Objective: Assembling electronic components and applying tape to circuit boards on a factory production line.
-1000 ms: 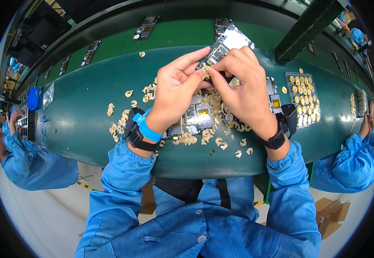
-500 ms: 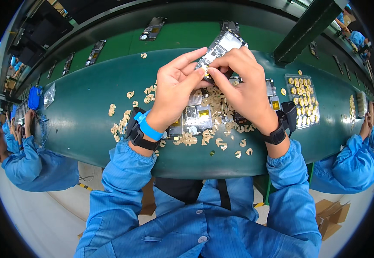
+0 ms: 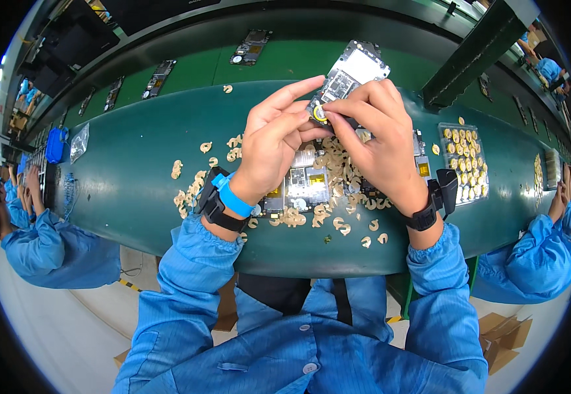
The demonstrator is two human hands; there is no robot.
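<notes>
My left hand [image 3: 269, 141] holds a dark circuit board [image 3: 346, 82] with a large silver shield, tilted up above the bench, gripping its lower left end. On that end sits a round yellow-rimmed disc [image 3: 319, 113], my left thumb beside it. My right hand [image 3: 380, 131] has its thumb and index finger pinched at the disc's right edge; whether a small scrap is also between them cannot be seen. Below the hands, further circuit boards [image 3: 306, 184] lie on the bench, partly covered by loose cream C-shaped pieces [image 3: 338, 164].
A clear tray [image 3: 464, 196] of yellow-rimmed discs stands to the right. Beyond the bench [image 3: 134, 177], a green conveyor [image 3: 207, 65] carries several boards. A dark green post [image 3: 469, 59] rises at the far right. Co-workers in blue sit on either side, left [image 3: 56, 243] and right [image 3: 528, 256].
The cream covering seen at the fingers has gone from the board's lower end, and the disc's yellow rim now shows. The board tilts slightly more; the whole view has shifted a little.
</notes>
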